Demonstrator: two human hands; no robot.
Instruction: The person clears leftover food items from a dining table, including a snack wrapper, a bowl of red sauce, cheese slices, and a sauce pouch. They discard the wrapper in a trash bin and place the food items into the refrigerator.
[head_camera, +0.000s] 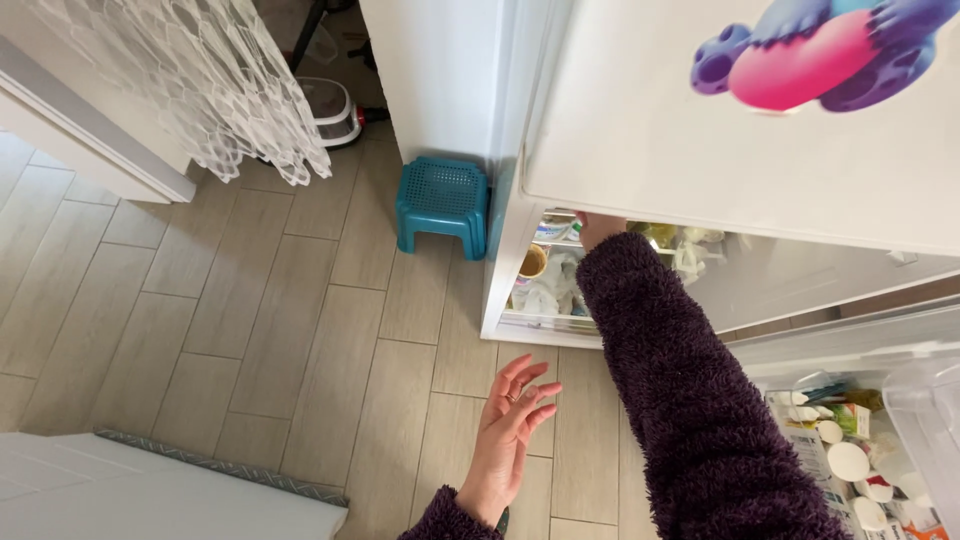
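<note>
**Fridge shelves — one hand reaching in, the other idle**

The fridge (520, 250) stands open at the right of the view, its white door (700, 150) swung out over the camera and carrying a bright blue-and-pink magnet (810, 55). The right hand (597, 228) reaches under the door's lower edge into the shelves, where jars, tubs and white packets crowd together; only the knuckles show past the fuzzy dark purple sleeve (680, 380), so I cannot tell whether the fingers are closed on anything or merely near the items.

The left hand (510, 425) hangs in the air above the tiled floor (250, 320), fingers spread and loosely curved, holding nothing — it looks like a balancing pose while the body leans toward the shelves.

At lower right, the door rack (850, 440) holds small white lids and cartons. A teal plastic step stool (442, 205) sits against the wall just left of the fridge, and a white lace curtain (200, 80) drapes at upper left.
</note>
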